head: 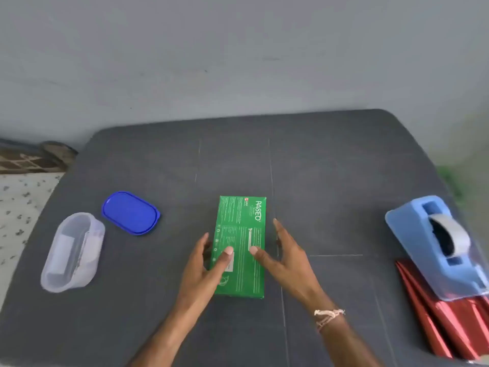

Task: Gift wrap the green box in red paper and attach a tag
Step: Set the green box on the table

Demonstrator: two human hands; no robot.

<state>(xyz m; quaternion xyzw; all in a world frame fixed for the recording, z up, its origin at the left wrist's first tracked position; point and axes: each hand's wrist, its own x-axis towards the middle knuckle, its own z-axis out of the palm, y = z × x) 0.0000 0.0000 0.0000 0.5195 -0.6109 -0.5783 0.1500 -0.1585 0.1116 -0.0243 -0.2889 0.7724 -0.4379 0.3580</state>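
The green box (242,229) lies flat in the middle of the dark grey table (330,181), its long side running away from me. My left hand (205,263) grips its left edge, thumb pressed on the top face. My right hand (284,256) holds the right edge the same way, thumb on top and fingers along the side. Folded shiny red paper (447,324) lies at the table's near right corner, partly under a blue tape dispenser (436,242). I see no tag lying loose.
A clear plastic container (72,251) with something white inside stands at the left. Its blue oval lid (131,213) lies beside it, further back. A grey wall rises behind the table. Patterned floor shows past the left edge.
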